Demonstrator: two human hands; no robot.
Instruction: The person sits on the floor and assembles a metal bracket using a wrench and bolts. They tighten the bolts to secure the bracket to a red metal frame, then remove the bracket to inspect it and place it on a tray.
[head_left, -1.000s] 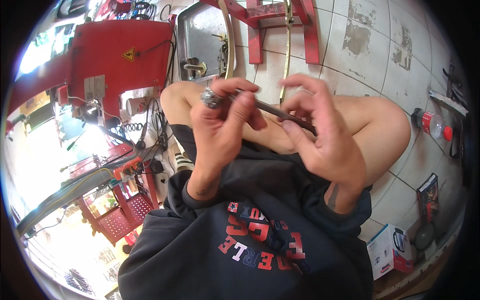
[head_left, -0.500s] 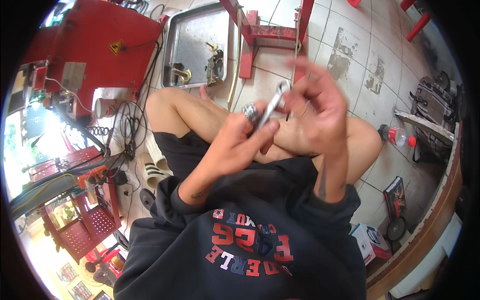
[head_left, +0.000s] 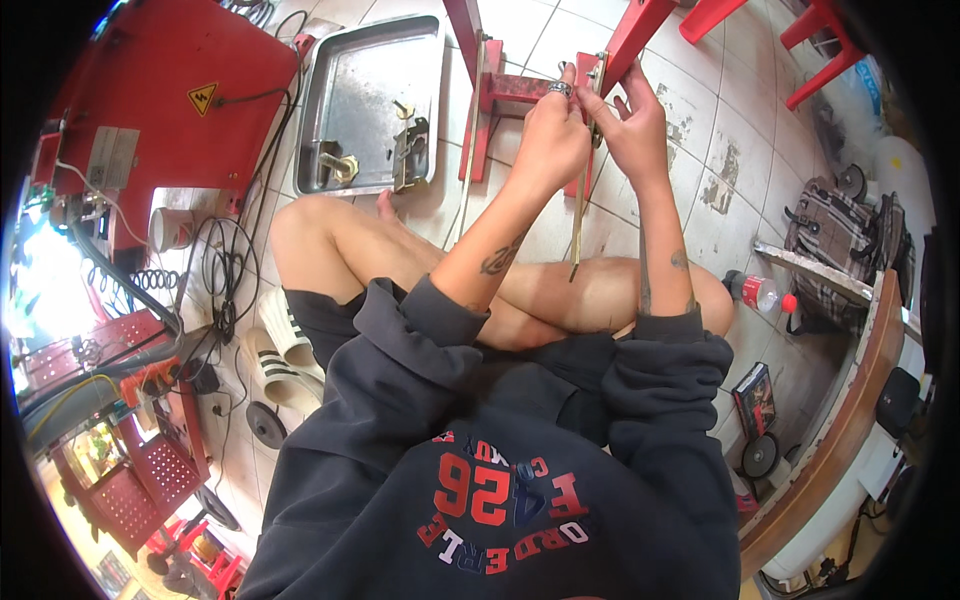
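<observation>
Entry, head view, as I read it from my station.

Left hand (head_left: 552, 140): raised, fingers curled tight around the top of a thin brass rod (head_left: 580, 215); a small metal fitting (head_left: 560, 88) shows at its fingertips. Grip is closed on the rod's upper end.

Right hand (head_left: 628, 125): just beside the left, touching it, fingers pinched narrow at the same top end of the rod, against the red frame (head_left: 630, 40). I cannot tell whether it bears the rod or only the fitting (the fingertips overlap there).

Rod: hangs nearly straight down from the two grips, its free lower end well below both hands, ending over the crossed legs (head_left: 400, 270), just above the knee.

Second rod (head_left: 468, 150): left of the left hand, apart from it, leaning along the red frame.

Steel tray (head_left: 345, 120): well left of the grips on the tiled floor (head_left: 720, 200), holding a brass piece (head_left: 340, 165) and a grey bracket (head_left: 410, 155).

Red machine (head_left: 150, 110): further left than the tray, cables trailing below it.

Sandals (head_left: 275, 345): far below and left of the grips, beside the thigh.

Bottle (head_left: 755, 292): below and right of the right hand, lying on the tiles near the knee.

Bag (head_left: 830, 240): further right than the bottle.
</observation>
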